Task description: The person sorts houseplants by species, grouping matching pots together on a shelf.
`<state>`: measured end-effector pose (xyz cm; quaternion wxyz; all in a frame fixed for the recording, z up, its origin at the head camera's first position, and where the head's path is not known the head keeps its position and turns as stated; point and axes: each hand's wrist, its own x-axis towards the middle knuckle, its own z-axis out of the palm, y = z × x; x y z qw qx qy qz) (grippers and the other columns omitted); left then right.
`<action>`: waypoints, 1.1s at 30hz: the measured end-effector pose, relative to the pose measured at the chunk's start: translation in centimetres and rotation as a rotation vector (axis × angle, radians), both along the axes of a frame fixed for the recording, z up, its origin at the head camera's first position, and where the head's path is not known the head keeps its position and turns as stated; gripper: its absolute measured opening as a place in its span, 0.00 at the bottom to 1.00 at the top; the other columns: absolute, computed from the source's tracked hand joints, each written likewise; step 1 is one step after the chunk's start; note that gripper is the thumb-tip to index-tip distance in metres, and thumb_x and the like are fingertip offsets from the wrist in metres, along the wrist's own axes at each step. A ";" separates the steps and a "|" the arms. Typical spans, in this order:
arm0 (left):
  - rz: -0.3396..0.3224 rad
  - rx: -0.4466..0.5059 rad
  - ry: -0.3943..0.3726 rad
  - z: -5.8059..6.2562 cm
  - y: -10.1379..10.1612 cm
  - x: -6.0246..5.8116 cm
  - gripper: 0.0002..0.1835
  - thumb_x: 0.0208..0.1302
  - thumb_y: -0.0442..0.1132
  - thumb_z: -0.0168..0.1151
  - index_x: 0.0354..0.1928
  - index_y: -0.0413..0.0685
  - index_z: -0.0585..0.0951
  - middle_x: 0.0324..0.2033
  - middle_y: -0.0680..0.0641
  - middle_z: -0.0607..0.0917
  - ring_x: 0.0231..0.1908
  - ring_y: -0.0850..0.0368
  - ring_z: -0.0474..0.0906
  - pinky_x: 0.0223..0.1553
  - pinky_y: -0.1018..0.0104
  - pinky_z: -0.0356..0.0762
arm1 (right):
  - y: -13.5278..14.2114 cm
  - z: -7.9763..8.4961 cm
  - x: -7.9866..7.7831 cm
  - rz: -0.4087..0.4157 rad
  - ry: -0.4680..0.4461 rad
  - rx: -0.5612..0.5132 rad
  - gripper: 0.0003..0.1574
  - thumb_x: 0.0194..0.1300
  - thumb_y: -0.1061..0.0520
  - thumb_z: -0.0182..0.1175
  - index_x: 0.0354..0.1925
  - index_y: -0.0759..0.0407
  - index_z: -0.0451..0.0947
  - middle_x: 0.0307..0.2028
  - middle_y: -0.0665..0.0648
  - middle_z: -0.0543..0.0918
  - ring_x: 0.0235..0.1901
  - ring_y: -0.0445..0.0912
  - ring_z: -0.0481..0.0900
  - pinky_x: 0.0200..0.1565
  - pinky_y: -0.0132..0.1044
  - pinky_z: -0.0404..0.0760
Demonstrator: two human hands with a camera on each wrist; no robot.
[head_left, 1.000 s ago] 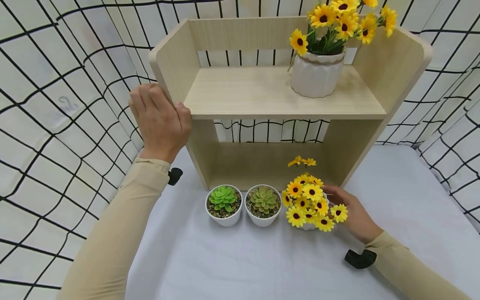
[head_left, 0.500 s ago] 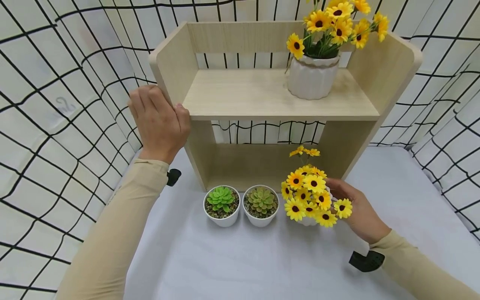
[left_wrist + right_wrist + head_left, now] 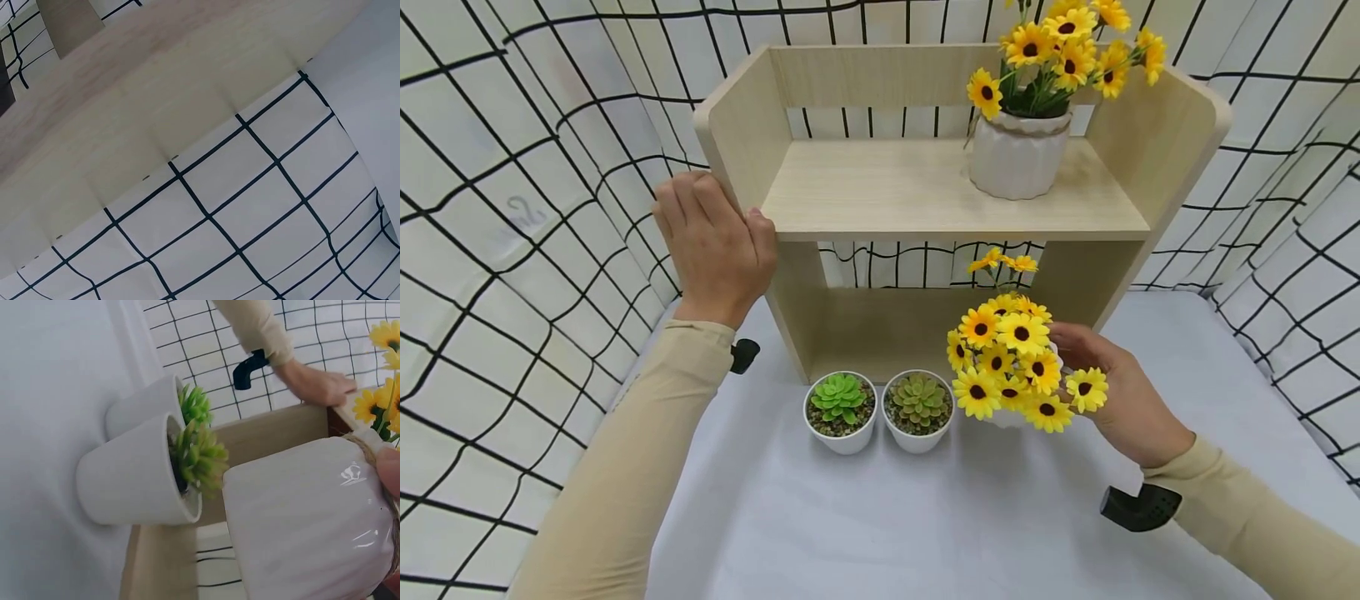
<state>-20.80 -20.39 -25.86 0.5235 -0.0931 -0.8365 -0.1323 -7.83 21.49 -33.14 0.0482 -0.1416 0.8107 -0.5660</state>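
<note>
My right hand [image 3: 1123, 396] grips a white ceramic pot [image 3: 306, 519] of yellow artificial sunflowers [image 3: 1011, 358] near its twine-tied rim. In the right wrist view the pot is raised off the cloth, beside two potted succulents. From above, the blooms mostly hide the pot and overlap the lower opening of a light wooden shelf [image 3: 940, 187]. My left hand [image 3: 715, 250] holds the left side panel of that shelf, its thumb at the front edge by the middle board. On the upper board, to the right, stands a similar white pot of sunflowers [image 3: 1018, 162].
A bright green succulent [image 3: 840, 398] and a duller green one [image 3: 917, 404], both in white pots, stand side by side before the shelf's lower front edge. White cloth [image 3: 880, 517] covers the table. Black wire grid [image 3: 550, 250] encloses the back and sides.
My right hand has lifted the sunflower pot up toward the shelf's lower opening. The left hand keeps its grip on the side panel. The head view has shifted slightly.
</note>
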 end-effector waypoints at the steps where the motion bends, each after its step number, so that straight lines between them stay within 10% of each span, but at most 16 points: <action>1: -0.001 0.001 -0.001 0.0 0.0 0.0 0.22 0.67 0.46 0.37 0.51 0.34 0.66 0.47 0.30 0.71 0.49 0.35 0.61 0.55 0.43 0.55 | -0.2 0.4 0.0 0.001 -0.004 -0.005 0.39 0.71 0.60 0.62 0.76 0.49 0.63 0.66 0.44 0.74 0.59 0.34 0.79 0.51 0.30 0.85; 33: -0.026 -0.001 -0.016 0.0 0.0 -0.1 0.22 0.68 0.46 0.37 0.52 0.34 0.65 0.46 0.31 0.69 0.49 0.36 0.59 0.55 0.43 0.55 | -5.3 11.8 -0.9 0.058 0.013 -0.391 0.37 0.72 0.63 0.59 0.76 0.54 0.64 0.67 0.55 0.74 0.61 0.46 0.77 0.58 0.28 0.81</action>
